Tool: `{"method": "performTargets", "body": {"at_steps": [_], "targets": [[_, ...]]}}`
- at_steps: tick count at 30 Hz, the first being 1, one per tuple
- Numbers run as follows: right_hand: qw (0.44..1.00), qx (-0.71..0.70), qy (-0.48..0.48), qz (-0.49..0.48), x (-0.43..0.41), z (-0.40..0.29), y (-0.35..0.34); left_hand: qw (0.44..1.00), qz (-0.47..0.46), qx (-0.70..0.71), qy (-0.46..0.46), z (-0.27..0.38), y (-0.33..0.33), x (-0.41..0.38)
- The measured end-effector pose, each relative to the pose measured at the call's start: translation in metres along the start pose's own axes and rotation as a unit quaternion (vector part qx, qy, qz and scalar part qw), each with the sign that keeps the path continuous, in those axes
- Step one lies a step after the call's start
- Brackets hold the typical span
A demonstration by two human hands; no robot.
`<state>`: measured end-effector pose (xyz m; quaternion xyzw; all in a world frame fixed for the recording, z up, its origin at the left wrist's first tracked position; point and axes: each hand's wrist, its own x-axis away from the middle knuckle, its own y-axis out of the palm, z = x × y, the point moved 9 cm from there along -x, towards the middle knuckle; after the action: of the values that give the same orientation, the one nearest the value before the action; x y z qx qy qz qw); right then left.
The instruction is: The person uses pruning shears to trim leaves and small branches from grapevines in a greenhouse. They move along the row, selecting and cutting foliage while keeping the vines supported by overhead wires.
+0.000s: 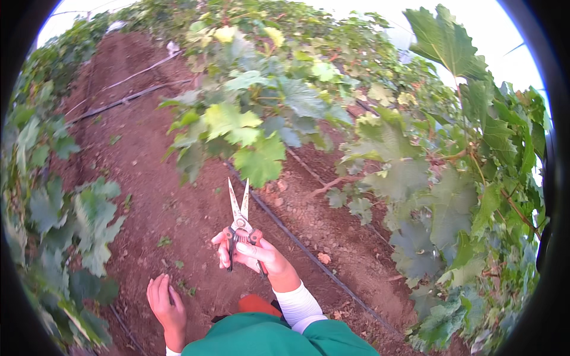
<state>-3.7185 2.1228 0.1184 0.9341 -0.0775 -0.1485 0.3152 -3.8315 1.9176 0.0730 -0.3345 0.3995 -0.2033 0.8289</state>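
Note:
My right hand (262, 259) holds a pair of harvesting snips (241, 222) by their handles, in front of my body. The snips' two straight, pointed blades stand apart and point away from me; the metal looks stained. A coiled spring shows between the red and black handles. Just beyond the blade tips hangs a bright green grape leaf (260, 160). My left hand (165, 299) is low and to the left, holding nothing, its fingers loosely bent above the bare soil (147, 213).
Leafy grapevines (445, 213) crowd the right side, and more vine leaves (91, 222) line the left. A dark irrigation hose (303, 247) runs along the soil on my right. Another pipe (129, 99) crosses the ground farther ahead. A dry leaf (324, 258) lies near the hose.

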Motion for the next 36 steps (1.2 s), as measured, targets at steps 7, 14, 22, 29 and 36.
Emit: {"method": "performTargets", "body": {"at_steps": [7,14,22,29,36], "targets": [[0.995,0.035,-0.08,0.051,0.017,-0.074,-0.055,0.995,-0.008,0.089,0.047,0.053,0.061,-0.071],[0.986,0.068,-0.133,0.071,0.04,-0.129,-0.087,0.977,0.101,0.123,0.143,0.122,0.076,-0.158],[0.976,0.139,-0.151,0.065,0.052,-0.136,-0.088,0.971,0.084,0.145,0.169,0.135,0.136,-0.211],[0.963,0.141,-0.189,0.133,0.017,-0.128,-0.077,0.919,-0.081,0.248,0.295,0.165,0.171,-0.212],[0.967,0.149,-0.156,0.135,-0.068,-0.096,-0.062,0.852,-0.113,0.303,0.412,0.126,0.159,-0.231]]}}
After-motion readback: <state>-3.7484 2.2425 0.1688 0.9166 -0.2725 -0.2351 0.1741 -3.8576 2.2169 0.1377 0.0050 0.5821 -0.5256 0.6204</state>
